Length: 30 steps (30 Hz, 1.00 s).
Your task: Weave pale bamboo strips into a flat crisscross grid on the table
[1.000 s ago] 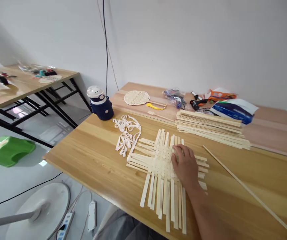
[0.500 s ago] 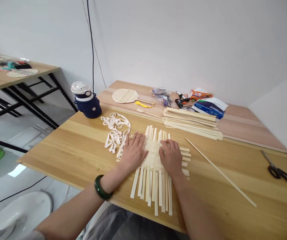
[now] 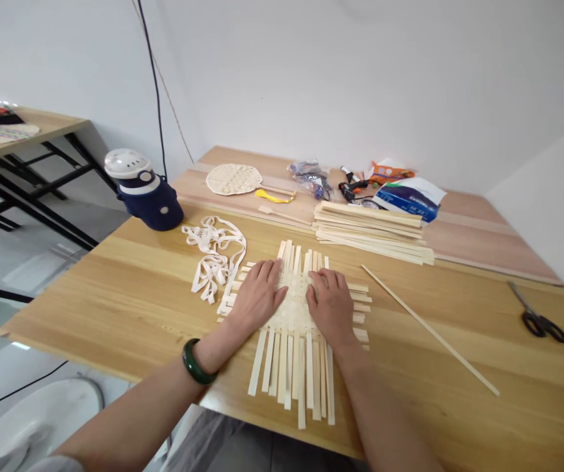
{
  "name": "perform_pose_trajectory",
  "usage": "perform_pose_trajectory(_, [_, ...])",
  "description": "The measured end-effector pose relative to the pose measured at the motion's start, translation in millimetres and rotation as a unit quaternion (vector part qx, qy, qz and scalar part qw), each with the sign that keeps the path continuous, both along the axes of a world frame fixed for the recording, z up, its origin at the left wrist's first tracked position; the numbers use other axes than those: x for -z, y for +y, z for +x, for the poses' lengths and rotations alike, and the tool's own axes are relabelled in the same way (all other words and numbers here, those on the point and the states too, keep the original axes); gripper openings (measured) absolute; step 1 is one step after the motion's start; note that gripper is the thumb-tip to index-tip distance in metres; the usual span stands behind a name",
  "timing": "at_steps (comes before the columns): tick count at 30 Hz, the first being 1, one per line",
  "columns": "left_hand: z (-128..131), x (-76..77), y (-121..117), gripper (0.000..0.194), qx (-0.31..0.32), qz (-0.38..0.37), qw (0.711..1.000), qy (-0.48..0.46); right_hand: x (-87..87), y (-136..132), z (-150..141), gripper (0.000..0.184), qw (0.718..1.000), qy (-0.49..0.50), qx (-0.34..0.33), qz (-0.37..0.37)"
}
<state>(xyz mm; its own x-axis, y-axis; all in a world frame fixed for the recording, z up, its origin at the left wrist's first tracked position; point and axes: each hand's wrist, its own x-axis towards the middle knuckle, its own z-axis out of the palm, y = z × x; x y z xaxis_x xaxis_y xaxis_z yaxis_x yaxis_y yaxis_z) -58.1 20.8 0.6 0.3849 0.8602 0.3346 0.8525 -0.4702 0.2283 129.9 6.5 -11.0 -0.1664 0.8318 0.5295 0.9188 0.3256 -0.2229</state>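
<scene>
A half-woven mat of pale flat bamboo strips (image 3: 297,328) lies on the wooden table (image 3: 129,288) in front of me. My left hand (image 3: 257,295), with a green bangle on its wrist, lies flat on the mat's left side with fingers stretched out. Beside it, my right hand (image 3: 329,303) presses flat on the mat's right side, fingers forward. Both hands rest on the woven middle and hold nothing.
A tangle of pale ribbon strips (image 3: 213,252) lies left of the mat, a stack of bamboo strips (image 3: 373,231) behind it, a long thin stick (image 3: 429,330) to the right. Scissors (image 3: 537,318) lie far right. A navy bottle (image 3: 144,190), a woven fan (image 3: 235,178) and packets stand at the back.
A second ago only my right hand lay on the mat; my left hand has come in and settled on the mat's left side. My view has swung to the right.
</scene>
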Motion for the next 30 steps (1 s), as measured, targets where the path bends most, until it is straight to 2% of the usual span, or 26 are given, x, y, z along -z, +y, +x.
perform_pose_trajectory(3, [0.4, 2.5, 1.7, 0.056, 0.002, 0.01, 1.0, -0.016, -1.4, -0.2, -0.4, 0.024, 1.0, -0.003, 0.004, -0.009])
perform_pose_trajectory(10, [-1.2, 2.3, 2.5, 0.054, 0.019, 0.008, 1.0, 0.01, -6.0, 0.9, -1.7, 0.024, 0.999, -0.029, 0.01, -0.023])
perform_pose_trajectory(22, [0.2, 2.2, 3.9, 0.061, 0.011, 0.018, 0.999, 0.025, -3.7, 3.2, -1.2, 0.024, 1.0, -0.018, 0.01, -0.018])
perform_pose_trajectory(27, [0.5, 1.3, 1.3, 0.057, 0.001, 0.028, 0.999, 0.021, -2.6, 1.4, -2.0, 0.024, 1.0, -0.002, 0.013, -0.014])
perform_pose_trajectory(30, [-0.1, 3.2, -0.3, 0.051, 0.016, 0.044, 0.999, 0.019, -1.9, -1.0, -3.1, 0.028, 1.0, 0.014, 0.011, -0.003])
